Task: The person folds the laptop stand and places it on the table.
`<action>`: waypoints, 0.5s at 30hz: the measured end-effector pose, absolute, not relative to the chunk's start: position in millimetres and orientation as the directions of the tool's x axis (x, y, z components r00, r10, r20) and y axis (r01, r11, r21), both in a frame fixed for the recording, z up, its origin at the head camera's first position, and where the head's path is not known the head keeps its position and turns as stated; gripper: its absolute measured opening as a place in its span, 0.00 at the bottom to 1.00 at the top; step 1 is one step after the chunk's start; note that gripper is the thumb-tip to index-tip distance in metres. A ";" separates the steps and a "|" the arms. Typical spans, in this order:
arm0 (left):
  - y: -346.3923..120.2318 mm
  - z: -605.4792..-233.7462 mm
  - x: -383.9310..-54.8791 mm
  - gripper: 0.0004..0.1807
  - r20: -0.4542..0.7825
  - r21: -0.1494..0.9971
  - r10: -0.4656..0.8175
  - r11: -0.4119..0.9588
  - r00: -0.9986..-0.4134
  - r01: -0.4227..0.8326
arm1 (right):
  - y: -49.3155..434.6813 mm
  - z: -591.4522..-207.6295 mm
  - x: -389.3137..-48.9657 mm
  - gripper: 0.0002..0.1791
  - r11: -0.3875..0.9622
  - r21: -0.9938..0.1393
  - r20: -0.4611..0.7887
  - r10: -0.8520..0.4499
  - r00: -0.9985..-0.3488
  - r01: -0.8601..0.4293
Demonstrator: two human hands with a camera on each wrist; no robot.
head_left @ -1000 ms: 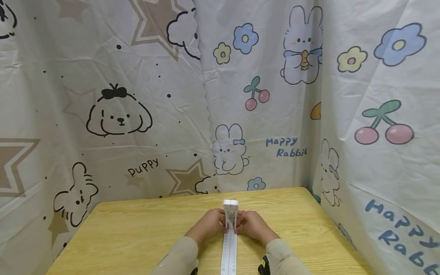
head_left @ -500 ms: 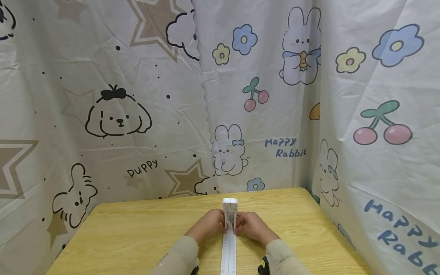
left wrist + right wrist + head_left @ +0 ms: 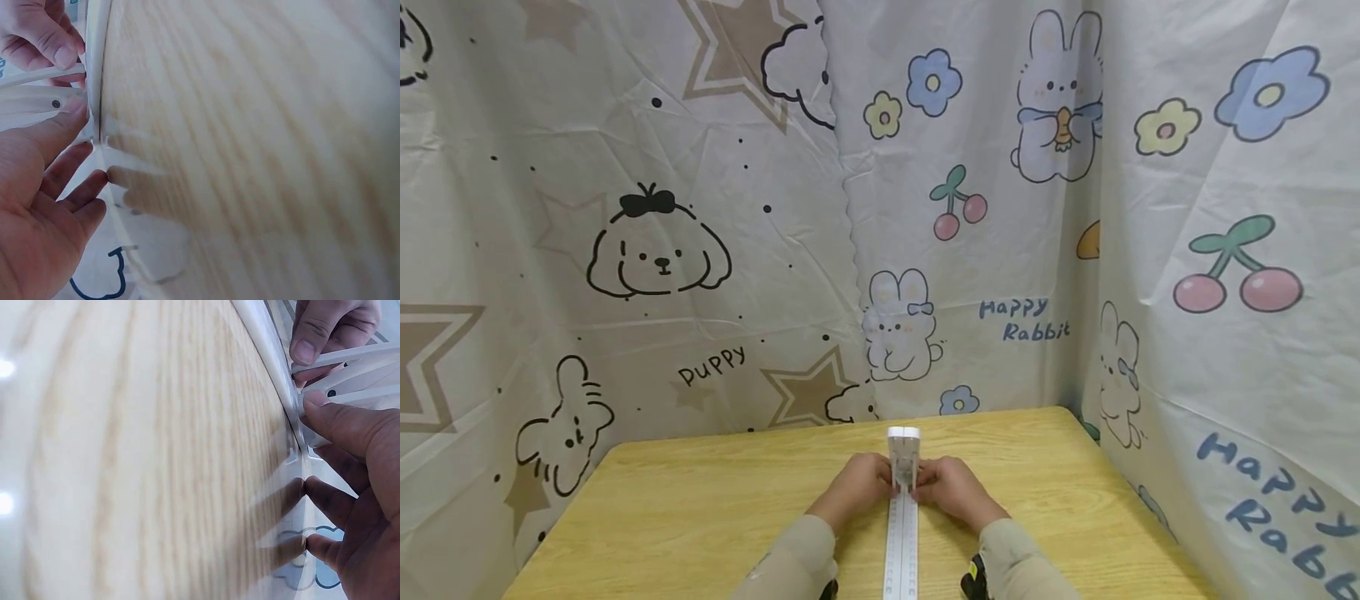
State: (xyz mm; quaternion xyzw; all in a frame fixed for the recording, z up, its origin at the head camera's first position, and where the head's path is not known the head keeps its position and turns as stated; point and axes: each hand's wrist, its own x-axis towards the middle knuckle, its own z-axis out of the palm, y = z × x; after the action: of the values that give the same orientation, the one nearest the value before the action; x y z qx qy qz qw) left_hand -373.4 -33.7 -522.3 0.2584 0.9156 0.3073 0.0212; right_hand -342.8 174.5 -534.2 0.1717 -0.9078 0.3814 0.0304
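A white folding laptop stand (image 3: 901, 546) lies lengthwise on the table, its two notched rails side by side and its raised end pointing away from me. My left hand (image 3: 860, 483) grips the raised end from the left, and my right hand (image 3: 953, 490) from the right. Seen from the left wrist, the left thumb (image 3: 76, 109) presses a white arm (image 3: 28, 100) of the stand near a dark pivot, while the lower fingertips sit right at the tabletop. From the right wrist, the right thumb (image 3: 315, 403) presses the matching arm (image 3: 369, 392). Fingers behind the stand are partly hidden.
The light wood table (image 3: 715, 508) extends on both sides of the stand. Cartoon-printed curtains (image 3: 700, 250) hang behind it and along its right side. Black wrist gear (image 3: 975, 577) shows beneath the right sleeve.
The stand's raised end sits slightly higher in the head view, and both hands have shifted slightly with it. Both keep their hold on the stand.
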 end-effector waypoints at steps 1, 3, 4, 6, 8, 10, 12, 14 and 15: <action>-34.3 -522.8 -373.6 0.04 0.118 0.590 0.477 0.672 -0.871 0.448 | 174.2 -533.8 -342.7 0.03 0.647 -0.685 0.185 -0.289 -0.939 -0.335; -35.4 -523.3 -373.8 0.03 0.112 0.624 0.461 0.657 -0.880 0.423 | 173.7 -533.1 -342.6 0.03 0.642 -0.688 0.188 -0.292 -0.938 -0.338; -35.7 -523.3 -373.7 0.03 0.110 0.637 0.457 0.649 -0.883 0.415 | 173.6 -532.8 -342.4 0.03 0.639 -0.690 0.191 -0.293 -0.937 -0.340; -36.1 -522.6 -372.9 0.03 0.101 0.663 0.451 0.634 -0.887 0.398 | 173.5 -532.4 -342.7 0.04 0.634 -0.686 0.207 -0.300 -0.931 -0.357; -36.3 -522.0 -372.1 0.03 0.102 0.677 0.448 0.623 -0.888 0.392 | 173.4 -532.5 -343.2 0.05 0.623 -0.690 0.221 -0.305 -0.927 -0.369; -36.2 -522.0 -372.4 0.03 0.107 0.681 0.445 0.619 -0.889 0.391 | 173.2 -533.1 -343.6 0.07 0.613 -0.695 0.230 -0.306 -0.924 -0.376; -36.4 -522.6 -372.6 0.02 0.104 0.685 0.435 0.621 -0.895 0.381 | 172.8 -534.2 -343.8 0.09 0.612 -0.698 0.231 -0.300 -0.926 -0.373; -36.7 -523.9 -372.8 0.03 0.093 0.693 0.425 0.622 -0.900 0.365 | 172.5 -535.5 -343.5 0.10 0.619 -0.698 0.226 -0.287 -0.931 -0.360; -37.1 -524.4 -372.8 0.03 0.086 0.695 0.421 0.624 -0.903 0.358 | 172.4 -536.4 -343.3 0.10 0.623 -0.697 0.223 -0.280 -0.934 -0.353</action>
State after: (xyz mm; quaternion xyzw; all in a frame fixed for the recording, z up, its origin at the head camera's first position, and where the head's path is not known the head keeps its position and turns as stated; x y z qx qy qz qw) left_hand -372.8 -37.1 -524.4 0.2164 0.9001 0.3758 0.0425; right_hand -343.3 172.4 -536.4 0.1760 -0.8998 0.3966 0.0463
